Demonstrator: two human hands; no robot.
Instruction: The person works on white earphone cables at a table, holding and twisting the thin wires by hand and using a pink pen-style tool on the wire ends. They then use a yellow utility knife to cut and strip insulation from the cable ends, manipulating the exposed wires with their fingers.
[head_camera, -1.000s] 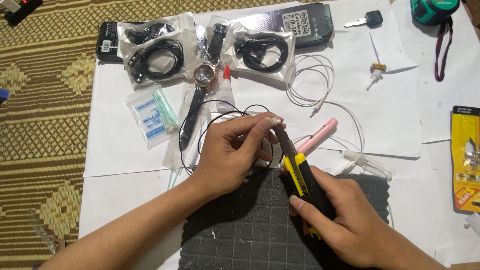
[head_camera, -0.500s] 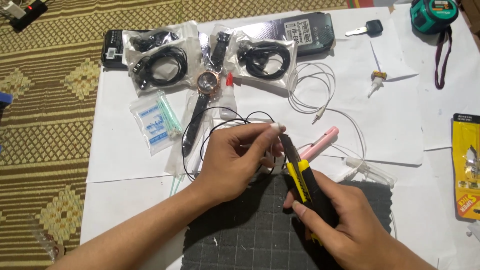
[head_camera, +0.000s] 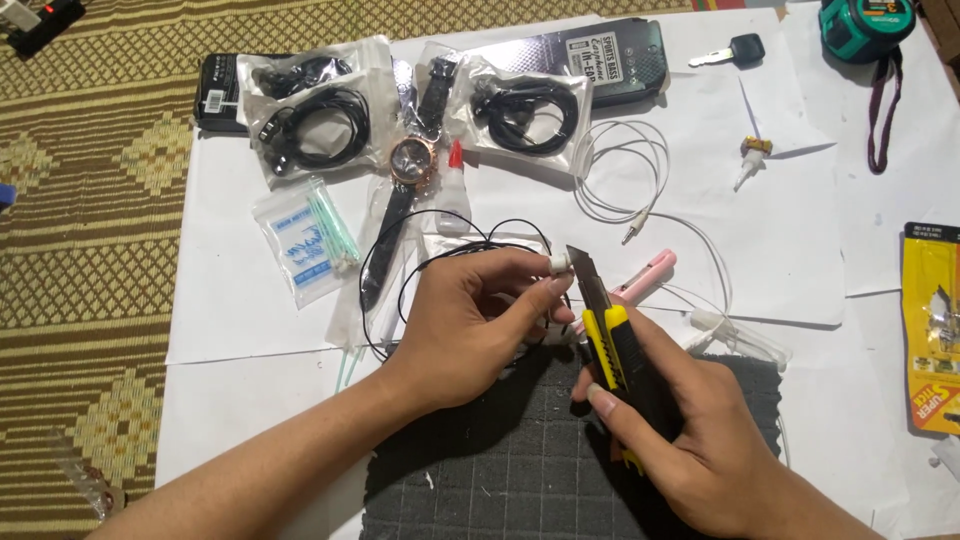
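My left hand (head_camera: 470, 318) pinches a small white earbud piece (head_camera: 560, 263) between thumb and fingertips, with a thin black cable (head_camera: 430, 262) looping out behind it. My right hand (head_camera: 690, 440) grips a yellow and black utility knife (head_camera: 612, 340), its blade tip right beside the white piece. Both hands hover over a dark grid cutting mat (head_camera: 520, 470). A pink tool (head_camera: 650, 272) lies just behind the knife.
White paper sheets (head_camera: 230, 300) cover a woven mat. At the back lie bagged black earphones (head_camera: 315, 125), a wristwatch (head_camera: 410, 160), a small glue bottle (head_camera: 453, 190), cotton swabs in a bag (head_camera: 310, 240), a white earphone cable (head_camera: 620, 180), a key (head_camera: 730, 50), a green tape measure (head_camera: 865, 25) and a yellow blade pack (head_camera: 935, 330).
The view has shifted slightly. The knife blade has come closer to the white piece held in my left fingers; both hands stay in about the same place.
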